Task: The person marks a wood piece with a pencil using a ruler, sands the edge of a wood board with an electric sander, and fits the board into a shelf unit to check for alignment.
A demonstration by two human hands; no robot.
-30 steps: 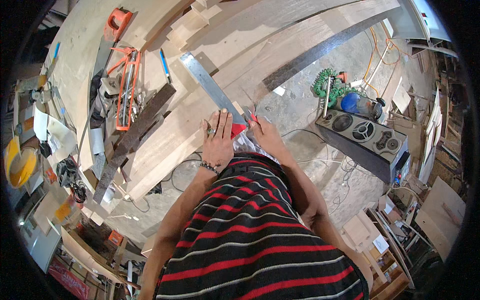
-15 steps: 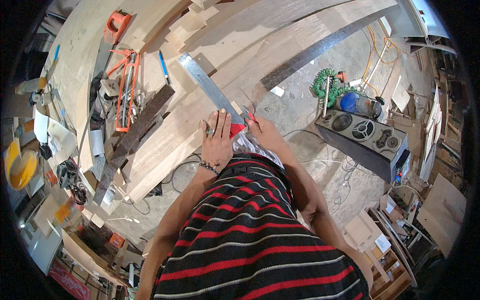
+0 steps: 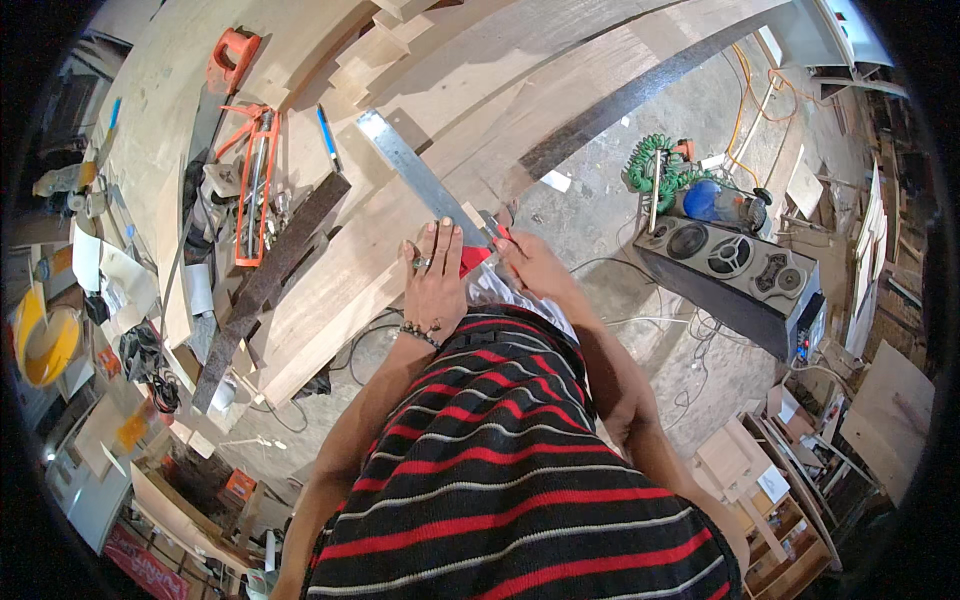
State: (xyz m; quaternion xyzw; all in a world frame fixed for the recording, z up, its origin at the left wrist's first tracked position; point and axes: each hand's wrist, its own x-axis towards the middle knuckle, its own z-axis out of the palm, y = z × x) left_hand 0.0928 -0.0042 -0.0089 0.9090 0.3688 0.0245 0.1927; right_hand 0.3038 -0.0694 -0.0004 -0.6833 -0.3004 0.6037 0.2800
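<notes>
A broad steel blade of a square lies slantwise across a pale wooden board. My left hand, with a ring and a beaded bracelet, is pressed flat at the near end of the blade, fingers stretched out and open. Beside it a red piece, perhaps the square's stock, shows partly from under the hand. My right hand is closed around a small red-handled tool at the blade's right edge; its thin tip points at a small pale wood piece. The fingers hide most of the tool.
Left on the worktop are a blue pencil, an orange caulking gun, an orange-handled saw and a dark strip. A speaker box, a coiled green hose and loose cables are on the right.
Both hands stay almost in place. The right hand and the red-handled tool have shifted very slightly; the square and the board look unmoved.
</notes>
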